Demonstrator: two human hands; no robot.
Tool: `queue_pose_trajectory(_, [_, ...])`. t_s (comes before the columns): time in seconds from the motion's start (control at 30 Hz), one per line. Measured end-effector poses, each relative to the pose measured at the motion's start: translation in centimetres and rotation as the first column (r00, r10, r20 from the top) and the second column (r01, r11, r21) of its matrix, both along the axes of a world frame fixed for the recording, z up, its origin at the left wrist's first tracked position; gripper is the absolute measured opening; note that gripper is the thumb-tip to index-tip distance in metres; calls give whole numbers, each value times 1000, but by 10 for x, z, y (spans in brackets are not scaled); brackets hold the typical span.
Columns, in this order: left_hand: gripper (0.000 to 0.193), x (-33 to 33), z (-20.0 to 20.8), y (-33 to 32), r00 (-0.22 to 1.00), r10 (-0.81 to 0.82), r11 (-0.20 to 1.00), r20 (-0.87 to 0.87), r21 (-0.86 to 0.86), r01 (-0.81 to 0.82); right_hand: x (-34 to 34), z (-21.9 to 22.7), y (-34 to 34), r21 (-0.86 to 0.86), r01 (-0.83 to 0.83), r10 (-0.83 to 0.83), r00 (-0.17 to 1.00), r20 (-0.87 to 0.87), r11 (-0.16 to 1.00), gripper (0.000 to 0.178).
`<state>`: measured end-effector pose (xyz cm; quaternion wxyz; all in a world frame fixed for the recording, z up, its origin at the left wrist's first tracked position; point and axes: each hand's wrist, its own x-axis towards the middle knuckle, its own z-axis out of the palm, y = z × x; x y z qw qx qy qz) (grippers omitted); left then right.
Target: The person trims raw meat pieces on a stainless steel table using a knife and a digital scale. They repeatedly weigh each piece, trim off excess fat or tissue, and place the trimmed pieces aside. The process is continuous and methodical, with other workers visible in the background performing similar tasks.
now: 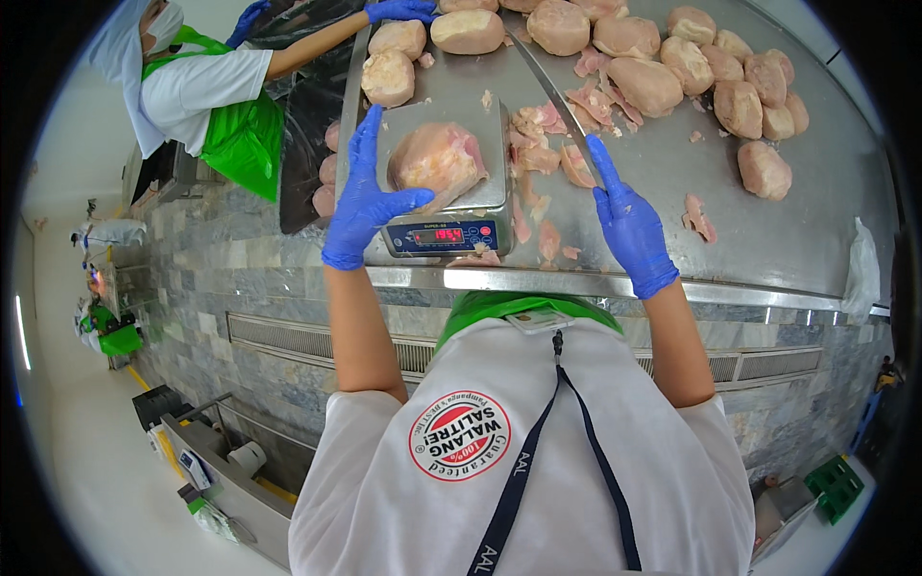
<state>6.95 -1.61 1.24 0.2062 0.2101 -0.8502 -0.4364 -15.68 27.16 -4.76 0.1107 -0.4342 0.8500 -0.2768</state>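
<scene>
My left hand [370, 197], in a blue glove, is spread open beside a rounded pale-pink lump of meat [439, 165]. That lump rests on a metal-topped digital scale [396, 240] with a lit red display. I cannot tell whether the fingers touch the meat. In my right hand [629, 230], also blue-gloved, is a long knife [552, 91]; its blade points away and to the left, over the table. The index finger lies stretched along the knife, and the palm hides the handle. Pink meat trimmings [538, 144] lie between the scale and the knife.
Several more meat lumps [645, 86] sit across the far side of the steel table [807, 230]. A co-worker in a green apron [245, 144] reaches a blue-gloved hand [401, 10] to the table's far left. A clear plastic bag [861, 269] hangs at the right edge.
</scene>
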Motion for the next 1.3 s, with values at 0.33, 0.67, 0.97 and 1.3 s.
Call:
queue_pose_trajectory(0.33, [84,41,-10,-10,964,266,811,16,538,-232,4,-35,56,47,185,-191,933,306,982,75])
queue_pose_trajectory(0.67, [83,15,-38,25,943,331,569,40,789,-233,59,20,-18,-5,-253,230,869,439,967,66])
queue_pose_trajectory(0.97, [72,65,-101,12,836,438,432,-330,893,127,61,71,-59,-19,-427,393,813,429,904,62])
queue_pose_trajectory(1.3, [73,57,-89,-98,631,597,454,-495,857,242,36,39,-16,-150,58,44,800,599,987,65])
